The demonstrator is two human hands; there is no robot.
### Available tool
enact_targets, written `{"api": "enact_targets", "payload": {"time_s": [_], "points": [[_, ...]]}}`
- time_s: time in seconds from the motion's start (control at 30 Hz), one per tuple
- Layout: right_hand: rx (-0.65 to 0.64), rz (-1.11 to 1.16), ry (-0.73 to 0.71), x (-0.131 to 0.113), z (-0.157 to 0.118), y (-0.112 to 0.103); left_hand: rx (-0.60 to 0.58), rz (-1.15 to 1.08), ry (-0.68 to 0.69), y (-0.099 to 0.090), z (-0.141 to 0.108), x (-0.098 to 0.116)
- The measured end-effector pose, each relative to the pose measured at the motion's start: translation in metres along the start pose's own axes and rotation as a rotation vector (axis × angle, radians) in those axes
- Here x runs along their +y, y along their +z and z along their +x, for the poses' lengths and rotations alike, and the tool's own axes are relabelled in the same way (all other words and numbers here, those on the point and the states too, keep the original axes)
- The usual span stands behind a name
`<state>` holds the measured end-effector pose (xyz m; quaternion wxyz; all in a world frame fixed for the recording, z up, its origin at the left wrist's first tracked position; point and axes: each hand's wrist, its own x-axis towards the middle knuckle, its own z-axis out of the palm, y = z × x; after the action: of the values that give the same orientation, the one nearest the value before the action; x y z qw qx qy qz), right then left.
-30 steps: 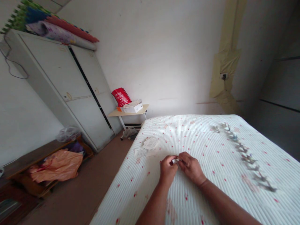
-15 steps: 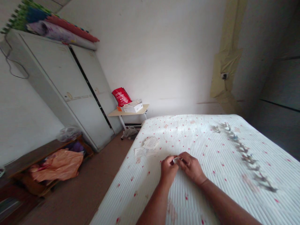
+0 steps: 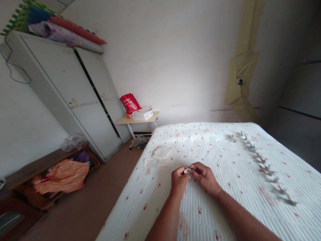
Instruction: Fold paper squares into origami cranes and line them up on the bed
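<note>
A small whitish piece of paper (image 3: 187, 171) is pinched between my two hands above the bed. My left hand (image 3: 179, 180) holds its left side with fingers and thumb closed. Close beside it, my right hand (image 3: 205, 177) grips the other side, its fingertips nearly touching the left ones. Beyond my left hand, flat printed paper pieces (image 3: 162, 153) lie on the bed. A long row of small folded paper figures (image 3: 262, 160) runs down the right side of the bed.
The bed (image 3: 213, 144) has a white ribbed, dotted cover. Behind it at left stands a small table (image 3: 122, 121) with a red bag (image 3: 130, 103) and a white box (image 3: 143, 116). A grey cabinet (image 3: 60, 80) and an orange cloth (image 3: 62, 176) are farther left.
More of the whitish paper shows between my fingers. Both hands have shifted only very slightly.
</note>
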<state>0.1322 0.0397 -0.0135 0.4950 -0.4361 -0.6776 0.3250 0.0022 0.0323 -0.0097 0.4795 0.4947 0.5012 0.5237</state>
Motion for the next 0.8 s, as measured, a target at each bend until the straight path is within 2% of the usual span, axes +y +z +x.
{"api": "enact_targets", "payload": {"time_s": [0.13,0.33,0.53,0.8], "points": [[-0.002,0.039,-0.033,-0.002,0.0,-0.003,-0.002,-0.002,-0.014,0.0,-0.001,0.003],[-0.02,0.002,-0.129,-0.006,0.002,-0.005,-0.048,0.079,0.041,-0.001,-0.001,0.0],[-0.013,-0.032,-0.086,0.0,0.002,-0.003,-0.04,0.27,0.132,-0.003,0.002,-0.011],[-0.002,-0.033,-0.007,0.003,0.001,-0.001,-0.045,0.345,0.159,-0.002,0.001,-0.007]]}}
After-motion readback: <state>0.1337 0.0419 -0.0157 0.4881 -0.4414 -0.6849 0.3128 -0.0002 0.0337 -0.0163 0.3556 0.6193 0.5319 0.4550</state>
